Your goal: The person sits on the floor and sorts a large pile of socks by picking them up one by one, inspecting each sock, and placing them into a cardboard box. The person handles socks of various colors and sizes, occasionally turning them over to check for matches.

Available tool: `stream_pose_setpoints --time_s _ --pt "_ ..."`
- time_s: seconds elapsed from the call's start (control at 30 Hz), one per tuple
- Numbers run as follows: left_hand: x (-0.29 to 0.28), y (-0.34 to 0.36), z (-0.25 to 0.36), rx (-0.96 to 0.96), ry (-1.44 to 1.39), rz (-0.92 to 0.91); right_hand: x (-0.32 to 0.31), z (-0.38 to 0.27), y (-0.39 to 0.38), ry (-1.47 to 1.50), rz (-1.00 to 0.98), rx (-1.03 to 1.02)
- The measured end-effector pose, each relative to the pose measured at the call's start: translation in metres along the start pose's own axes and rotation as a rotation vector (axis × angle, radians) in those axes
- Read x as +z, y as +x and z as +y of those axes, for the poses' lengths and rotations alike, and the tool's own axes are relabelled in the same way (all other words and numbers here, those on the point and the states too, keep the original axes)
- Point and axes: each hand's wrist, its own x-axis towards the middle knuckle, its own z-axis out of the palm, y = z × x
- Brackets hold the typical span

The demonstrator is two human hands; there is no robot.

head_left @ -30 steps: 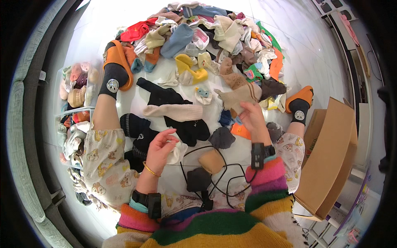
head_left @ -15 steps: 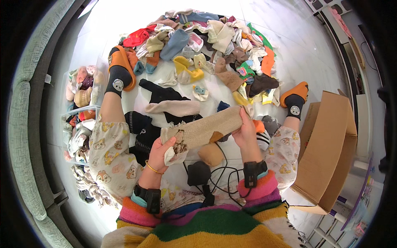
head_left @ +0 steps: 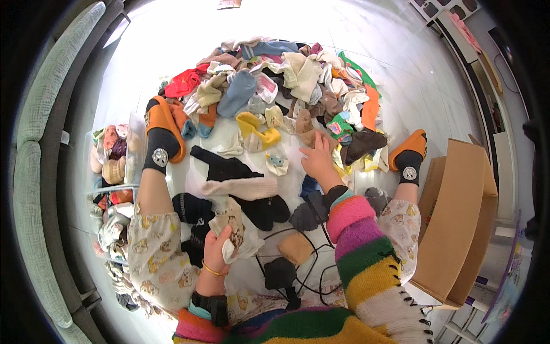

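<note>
My left hand (head_left: 215, 246) is closed on a beige sock (head_left: 230, 217) with a brown patterned patch, which is bunched up, its pale whitish end hanging by my fingers. My right hand (head_left: 318, 163) stretches forward, fingers apart and holding nothing. Its fingertips are at the lower end of a brown sock (head_left: 304, 125) on the near edge of the sock pile (head_left: 301, 71); whether they touch it I cannot tell. Between my hands lie a cream sock (head_left: 240, 187) and black socks (head_left: 222, 165). A small white sock with a blue figure (head_left: 277, 163) and a yellow sock (head_left: 255, 133) lie farther off.
Clear plastic bins (head_left: 136, 146) full of socks stand at the left, beside a grey sofa (head_left: 31, 223). An open cardboard box (head_left: 452, 221) is at the right. Black cables (head_left: 321, 252) loop between my legs. My feet wear orange slippers (head_left: 408, 148).
My right hand has let go of the beige sock and moved forward to the pile. The sock, stretched between both hands before, is now bunched in my left hand, which sits lower.
</note>
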Motion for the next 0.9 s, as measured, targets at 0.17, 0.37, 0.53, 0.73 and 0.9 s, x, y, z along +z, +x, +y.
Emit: stream_pose_setpoints --time_s 0.17,0.37,0.53,0.73,0.9 --pt "-0.001 0.001 -0.003 0.038 0.07 -0.058 -0.031 0.013 0.003 1.326 -0.203 0.474" --pt "0.007 0.003 -0.012 0.217 0.256 -0.128 -0.081 -0.015 -0.05 1.964 -0.415 0.441" --pt "0.008 0.003 -0.009 0.068 0.571 -0.312 -0.101 -0.058 -0.091 2.006 -0.694 0.229" --pt "0.008 -0.002 -0.015 -0.117 0.0 -0.147 -0.12 -0.088 -0.111 1.718 -1.063 0.03" --pt "0.001 -0.001 -0.005 -0.019 -0.049 0.036 -0.124 -0.081 -0.12 1.36 -1.047 0.201"
